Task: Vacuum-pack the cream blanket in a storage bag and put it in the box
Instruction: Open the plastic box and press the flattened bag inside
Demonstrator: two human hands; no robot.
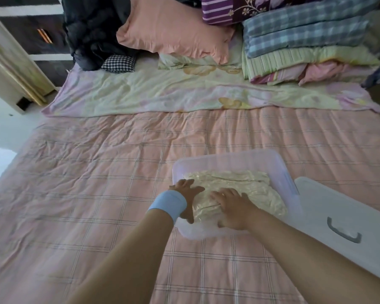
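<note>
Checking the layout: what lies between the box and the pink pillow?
Head view: only bedding, the checked bedspread, then the floral sheet.

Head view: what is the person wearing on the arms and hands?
A light blue wristband circles the left wrist, just behind the left hand. The right hand and its wrist wear nothing. Both forearms are bare: no sleeves in view, no gloves.

1 pink plaid bedcover (97,172), beneath the grip; 1 floral sheet (151,93), beyond it; 1 peach pillow (173,29), farther beyond; 1 stack of folded quilts (305,40), beyond and rightward.
</note>
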